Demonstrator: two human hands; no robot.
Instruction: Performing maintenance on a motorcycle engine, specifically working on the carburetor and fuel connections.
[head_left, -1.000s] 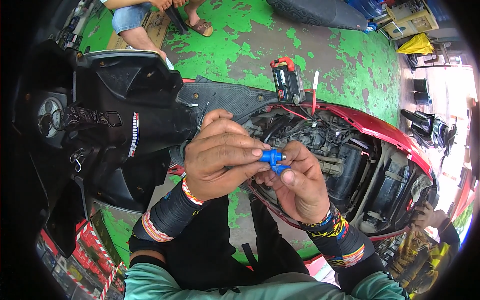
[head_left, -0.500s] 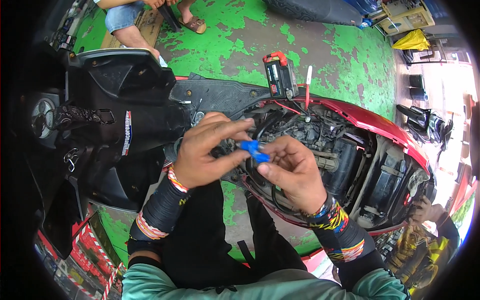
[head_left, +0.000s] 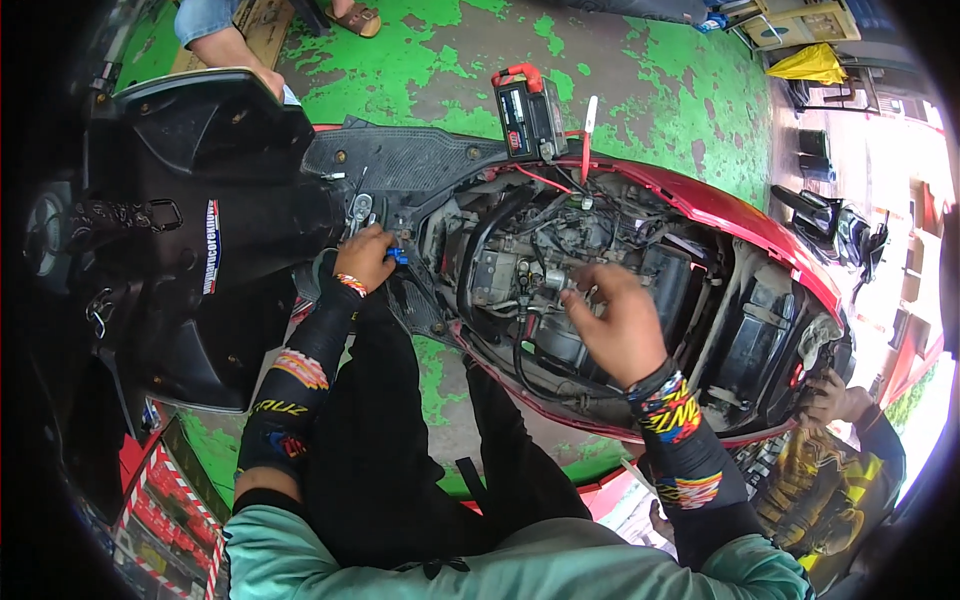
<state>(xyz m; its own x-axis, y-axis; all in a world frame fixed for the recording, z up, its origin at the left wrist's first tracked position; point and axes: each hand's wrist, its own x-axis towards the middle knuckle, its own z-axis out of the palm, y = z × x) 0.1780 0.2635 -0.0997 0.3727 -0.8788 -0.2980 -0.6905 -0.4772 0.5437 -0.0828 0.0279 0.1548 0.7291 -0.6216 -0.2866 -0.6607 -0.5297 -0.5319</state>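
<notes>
A red scooter (head_left: 720,205) stands with its seat off and its engine bay (head_left: 560,260) of hoses and wires exposed. My left hand (head_left: 365,255) is closed on a small blue part (head_left: 398,256) and presses it against the black floorboard panel (head_left: 410,160) near a shiny metal fitting. My right hand (head_left: 620,320) hovers over the middle of the engine bay, fingers spread and bent, touching the parts below and holding nothing that I can see.
A black battery with a red terminal cap (head_left: 528,112) rests on the scooter's far edge beside a red-handled tool (head_left: 588,130). Another person's hand (head_left: 825,395) grips the scooter's rear. A seated person's leg (head_left: 215,40) is at the top left. The floor is flaking green paint.
Both hands held the blue part together in front of me. Now they have parted: the left carried the blue part to the floorboard panel, the right dropped into the engine bay.
</notes>
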